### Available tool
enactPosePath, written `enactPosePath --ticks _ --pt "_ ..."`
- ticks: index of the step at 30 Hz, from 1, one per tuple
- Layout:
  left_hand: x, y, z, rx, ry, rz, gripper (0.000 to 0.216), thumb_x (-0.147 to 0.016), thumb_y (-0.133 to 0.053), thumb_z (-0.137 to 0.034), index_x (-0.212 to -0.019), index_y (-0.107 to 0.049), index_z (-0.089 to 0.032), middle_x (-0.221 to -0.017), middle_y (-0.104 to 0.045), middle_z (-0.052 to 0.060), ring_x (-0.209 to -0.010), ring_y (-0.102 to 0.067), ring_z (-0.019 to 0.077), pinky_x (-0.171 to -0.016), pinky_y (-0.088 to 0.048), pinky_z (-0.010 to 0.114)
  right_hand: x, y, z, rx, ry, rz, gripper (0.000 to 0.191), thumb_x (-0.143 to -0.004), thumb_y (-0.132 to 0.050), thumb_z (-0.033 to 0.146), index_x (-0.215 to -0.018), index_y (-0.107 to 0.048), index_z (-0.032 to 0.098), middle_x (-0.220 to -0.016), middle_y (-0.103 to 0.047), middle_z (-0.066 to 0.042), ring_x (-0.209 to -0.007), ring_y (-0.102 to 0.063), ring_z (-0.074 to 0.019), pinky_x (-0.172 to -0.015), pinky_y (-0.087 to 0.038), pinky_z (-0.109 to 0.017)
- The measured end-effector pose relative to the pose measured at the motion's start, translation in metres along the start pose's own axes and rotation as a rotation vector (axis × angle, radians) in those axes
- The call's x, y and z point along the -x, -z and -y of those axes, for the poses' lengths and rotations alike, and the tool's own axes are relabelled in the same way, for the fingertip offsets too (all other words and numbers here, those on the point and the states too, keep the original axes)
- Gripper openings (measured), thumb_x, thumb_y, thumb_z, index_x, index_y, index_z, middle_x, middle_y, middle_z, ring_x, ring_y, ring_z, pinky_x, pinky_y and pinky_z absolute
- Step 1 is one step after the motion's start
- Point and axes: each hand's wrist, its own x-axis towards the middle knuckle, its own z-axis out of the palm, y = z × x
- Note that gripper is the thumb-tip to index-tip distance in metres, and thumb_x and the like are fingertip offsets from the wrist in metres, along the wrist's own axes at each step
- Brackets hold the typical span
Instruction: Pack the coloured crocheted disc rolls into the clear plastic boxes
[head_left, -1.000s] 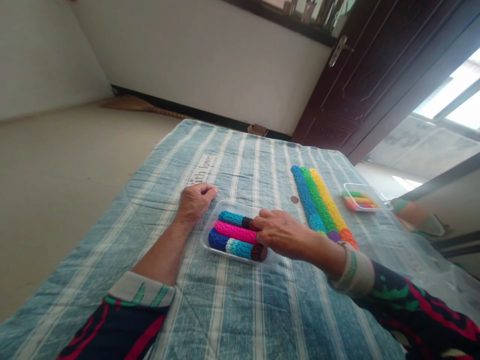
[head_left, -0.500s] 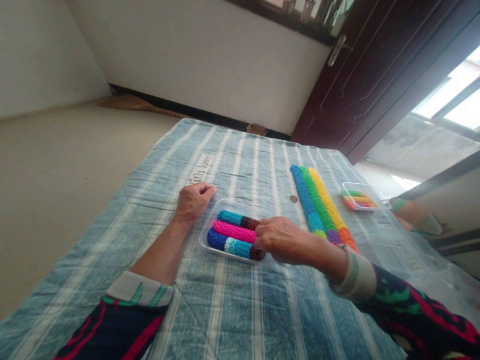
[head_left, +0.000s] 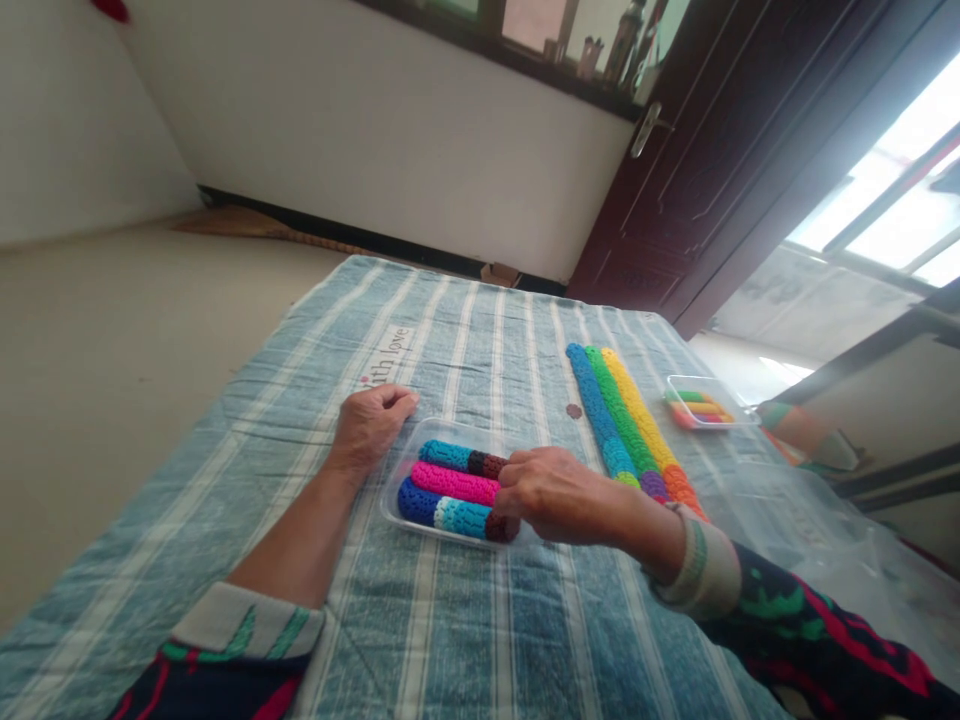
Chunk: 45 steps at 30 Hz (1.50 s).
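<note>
Working at the right end of the near clear container (head_left: 389,508), right hand (head_left: 551,495) has fingers bent down over the brown roll ends. Tips hidden: can't tell if they grip or just press.

Inside, near to far, side by side: navy-to-brown roll (head_left: 457,515), pink roll (head_left: 454,484), blue-black-brown roll (head_left: 446,457). Left hand (head_left: 367,430) is by the far left corner, fingers curled closed, nothing visible in them.

To do it well, I'd go by feel, light even pressure, rolls kept parallel and flat. Avoid leaning on the rim; container looks light and could slide on the striped cloth (head_left: 450,640). Left hand would probably do more bracing the left wall.

Farther out: clear plastic (head_left: 795,510) off to the right; long blue roll (head_left: 592,405), green roll (head_left: 619,410) and yellow roll (head_left: 634,410) side by side; small brown disc (head_left: 574,411) left of them; second clear container (head_left: 739,412) with bright pieces; dark red door (head_left: 675,200) behind.

Vs half a second ago: both hands in much the same pose, roll order unchanged. View has shifted: table items sit lower and further left, more window ledge (head_left: 517,72) showing.
</note>
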Motion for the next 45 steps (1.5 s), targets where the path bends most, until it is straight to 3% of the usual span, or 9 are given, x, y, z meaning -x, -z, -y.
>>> enactPosePath --ticks 5,8,14,22,29,31,34,38,45 --pt "-0.001 0.001 0.001 0.000 0.019 0.003 0.024 -0.069 -0.058 -0.042 -0.069 -0.070 -0.021 -0.063 -0.069 0.000 -0.064 -0.061 0.0186 -0.065 -0.046 0.027 0.020 0.006 -0.048 0.135 -0.377 -0.186 0.023 -0.092 -0.051 0.008 -0.082 -0.069 0.017 -0.078 -0.063 -0.004 -0.077 -0.053 -0.0164 -0.062 -0.031 -0.027" --pt "-0.002 0.001 0.002 0.005 0.013 0.002 0.025 -0.069 -0.057 -0.043 -0.069 -0.070 -0.022 -0.063 -0.068 -0.001 -0.064 -0.061 0.0188 -0.066 -0.046 0.027 0.027 0.003 -0.091 0.175 -0.627 -0.130 0.021 -0.092 -0.053 0.014 -0.082 -0.071 0.016 -0.086 -0.064 -0.008 -0.085 -0.055 -0.0195 -0.064 -0.033 -0.027" --pt "-0.001 0.004 0.000 0.008 0.022 0.014 0.026 -0.068 -0.057 -0.044 -0.067 -0.069 -0.021 -0.063 -0.068 0.000 -0.065 -0.061 0.0196 -0.066 -0.046 0.028 0.021 -0.019 -0.132 0.177 -0.665 -0.016 0.015 -0.087 -0.064 0.023 -0.081 -0.073 0.013 -0.098 -0.064 -0.014 -0.099 -0.056 -0.0264 -0.076 -0.040 -0.033" --pt "0.000 0.004 -0.003 0.026 0.026 0.008 0.024 -0.069 -0.058 -0.042 -0.066 -0.069 -0.021 -0.061 -0.068 0.000 -0.062 -0.060 0.0189 -0.062 -0.046 0.027 0.015 -0.032 -0.130 0.132 -0.643 -0.009 0.016 -0.085 -0.057 0.010 -0.082 -0.073 0.010 -0.100 -0.066 -0.016 -0.100 -0.058 -0.0267 -0.079 -0.040 -0.035" --pt "-0.001 0.003 0.002 0.025 0.016 0.007 0.024 -0.069 -0.058 -0.043 -0.066 -0.069 -0.021 -0.059 -0.067 -0.001 -0.060 -0.060 0.0178 -0.061 -0.045 0.026 0.025 -0.005 -0.122 0.012 -0.635 -0.089 0.007 -0.084 -0.067 0.019 -0.084 -0.073 0.016 -0.087 -0.070 -0.006 -0.081 -0.062 -0.0172 -0.067 -0.040 -0.026" --pt "-0.002 0.002 0.003 0.021 0.005 0.007 0.024 -0.069 -0.058 -0.042 -0.065 -0.069 -0.021 -0.060 -0.067 -0.001 -0.061 -0.060 0.0176 -0.062 -0.045 0.026 0.028 0.007 -0.108 -0.066 -0.555 -0.149 0.008 -0.087 -0.066 0.023 -0.085 -0.072 0.017 -0.084 -0.068 -0.002 -0.077 -0.060 -0.0130 -0.068 -0.040 -0.023" --pt "-0.002 0.002 0.003 0.001 0.000 0.003 0.025 -0.069 -0.058 -0.043 -0.066 -0.069 -0.021 -0.061 -0.067 -0.001 -0.062 -0.060 0.0178 -0.063 -0.045 0.026 0.026 0.019 -0.077 -0.234 -0.259 -0.247 0.008 -0.086 -0.065 0.016 -0.081 -0.071 0.017 -0.081 -0.065 0.000 -0.074 -0.058 -0.0104 -0.068 -0.039 -0.022" --pt "-0.001 0.001 0.002 -0.015 0.012 0.001 0.025 -0.069 -0.058 -0.043 -0.068 -0.070 -0.021 -0.061 -0.068 -0.001 -0.061 -0.060 0.0178 -0.062 -0.045 0.026 0.011 0.021 -0.043 -0.095 -0.082 -0.108 0.020 -0.084 -0.059 0.004 -0.078 -0.071 0.019 -0.078 -0.064 0.000 -0.076 -0.055 -0.0120 -0.064 -0.035 -0.024" --pt "0.000 0.000 0.004 0.001 0.012 0.004 0.025 -0.070 -0.058 -0.043 -0.070 -0.070 -0.021 -0.062 -0.068 -0.001 -0.063 -0.060 0.0176 -0.064 -0.045 0.026 -0.010 0.021 -0.023 0.149 -0.060 0.139 0.024 -0.088 -0.053 0.002 -0.081 -0.071 0.016 -0.079 -0.066 -0.005 -0.076 -0.054 -0.0154 -0.055 -0.028 -0.027"
